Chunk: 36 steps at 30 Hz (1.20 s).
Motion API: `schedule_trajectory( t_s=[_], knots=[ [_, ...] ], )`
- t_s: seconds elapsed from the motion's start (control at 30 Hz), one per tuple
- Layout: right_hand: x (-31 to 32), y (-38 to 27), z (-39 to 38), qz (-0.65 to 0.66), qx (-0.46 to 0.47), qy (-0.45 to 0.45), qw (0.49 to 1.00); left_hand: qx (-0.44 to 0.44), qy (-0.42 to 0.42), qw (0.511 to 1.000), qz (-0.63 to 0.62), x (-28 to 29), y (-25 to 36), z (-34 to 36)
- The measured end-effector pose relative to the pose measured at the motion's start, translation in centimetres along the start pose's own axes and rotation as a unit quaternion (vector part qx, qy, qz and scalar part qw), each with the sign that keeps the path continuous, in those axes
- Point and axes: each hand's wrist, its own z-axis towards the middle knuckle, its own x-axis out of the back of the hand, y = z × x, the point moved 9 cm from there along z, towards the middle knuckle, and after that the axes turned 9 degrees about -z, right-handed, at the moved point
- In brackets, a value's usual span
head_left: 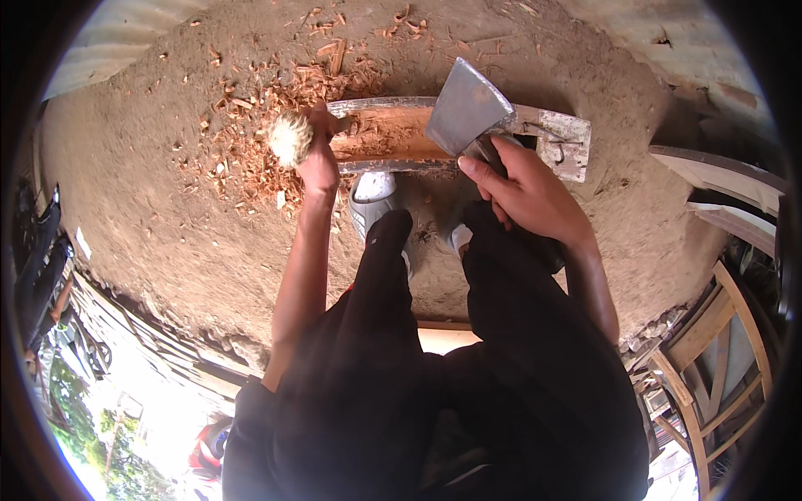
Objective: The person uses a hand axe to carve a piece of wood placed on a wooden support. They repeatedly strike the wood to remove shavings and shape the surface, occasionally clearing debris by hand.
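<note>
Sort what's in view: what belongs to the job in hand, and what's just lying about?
In use, it seems:
hatchet, in the right hand
pale rough-ended piece, in the left hand
long wooden piece, by the shoes

Lying about, apparently:
wood chips on the ground
curved wooden pieces, right edge
slatted wooden frame, lower right

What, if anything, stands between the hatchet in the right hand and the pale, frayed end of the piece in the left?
The left hand does: it shows between the piece's pale end and the hatchet in the right hand. Nothing else visible stands there; one view leaves heights uncertain.
</note>
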Motion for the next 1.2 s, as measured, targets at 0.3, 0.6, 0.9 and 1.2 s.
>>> schedule_trajectory(
  t_s=[0.3, 0.6, 0.9, 1.2],
  knots=[
    [3.1, -9.4, -1.0, -0.073, 0.169, 0.083, 0.979, 0.101, -0.035, 0.993, 0.058, -1.6, -2.0, 0.0],
    [-0.3, -14.1, 3.7, -0.163, 0.29, 0.106, 0.937, 0.213, -0.067, 0.973, -0.055, -2.5, -4.2, -0.3],
    [-0.5, -15.8, 2.4, -0.117, 0.28, 0.08, 0.949, 0.248, -0.089, 0.964, -0.033, -0.5, -6.9, -0.4],
    [0.0, -14.5, 3.9, -0.193, 0.22, 0.072, 0.954, 0.224, -0.137, 0.965, -0.013, -2.9, -3.1, 2.5]
  ],
)
